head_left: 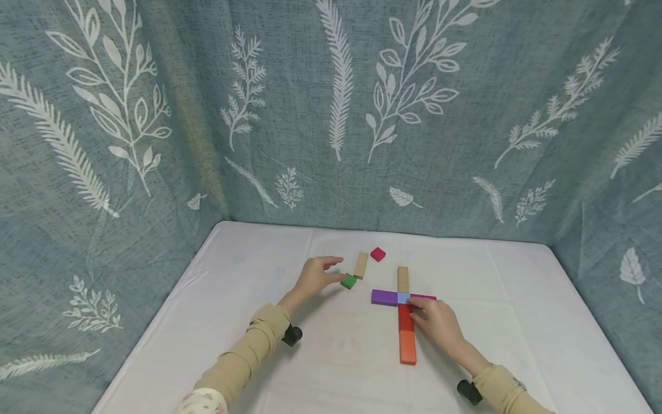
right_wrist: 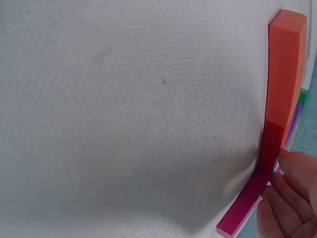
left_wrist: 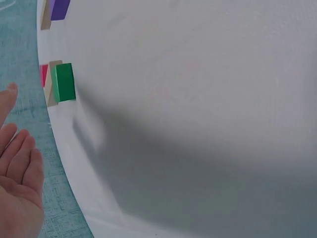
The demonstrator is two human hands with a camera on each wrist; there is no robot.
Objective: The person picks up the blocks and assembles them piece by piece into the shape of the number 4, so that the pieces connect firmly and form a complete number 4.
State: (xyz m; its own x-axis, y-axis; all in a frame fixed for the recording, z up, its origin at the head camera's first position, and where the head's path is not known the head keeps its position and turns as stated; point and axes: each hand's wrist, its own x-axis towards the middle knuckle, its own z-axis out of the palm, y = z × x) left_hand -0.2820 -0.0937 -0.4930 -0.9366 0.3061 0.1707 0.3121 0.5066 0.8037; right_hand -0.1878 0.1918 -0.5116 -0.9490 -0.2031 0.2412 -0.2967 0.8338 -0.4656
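My left hand (head_left: 316, 275) is above the table with thumb and fingers spread apart. Its thumb tip overlaps the small green block (head_left: 348, 282) in the head view; in the left wrist view a gap separates them. Several blocks form a cross: purple (head_left: 384, 297) at left, light blue (head_left: 403, 298) in the centre, magenta (right_wrist: 247, 206) at right, plain wood (head_left: 403, 279) behind, red (head_left: 405, 317) and orange (head_left: 407, 347) in front. My right hand (head_left: 438, 323) is at the cross's centre, thumb by the red block and fingertips by the light blue one, partly covering the magenta block.
A plain wooden block (head_left: 361, 265) lies behind the green block, and a small crimson block (head_left: 378, 254) farther back. A white cloth (head_left: 331, 368) covers the table. Patterned grey-green curtains (head_left: 310, 115) hang behind it and at its sides.
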